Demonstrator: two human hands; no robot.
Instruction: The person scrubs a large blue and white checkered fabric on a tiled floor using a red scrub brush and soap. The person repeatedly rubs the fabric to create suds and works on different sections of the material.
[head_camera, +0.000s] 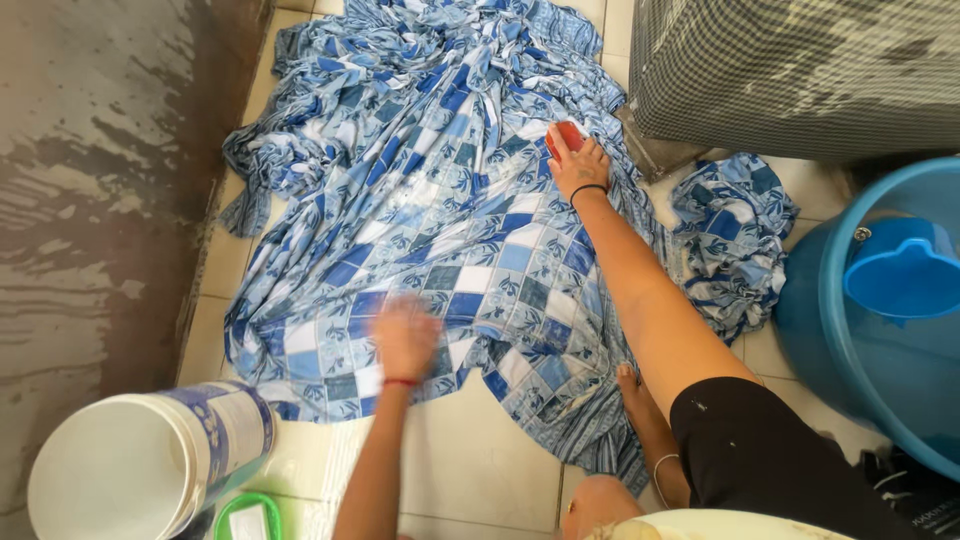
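Note:
A large wet sheet (440, 200) with a blue and white checked leaf pattern lies spread and crumpled over the tiled floor. My right hand (578, 165), with a black band at the wrist, reaches far across it and presses a small red-orange object (566, 136) onto the cloth. My left hand (405, 338) is blurred with motion and rests palm down on the near part of the sheet, a red band at its wrist. My bare foot (632, 385) stands on the sheet's near edge.
A white bucket (130, 470) lies tilted at the lower left beside a small green-rimmed container (245, 515). A big blue tub (800, 300) holding a blue scoop (905, 275) stands at the right. A grey checked box (800, 70) sits at the top right. A wet concrete surface (90, 200) runs along the left.

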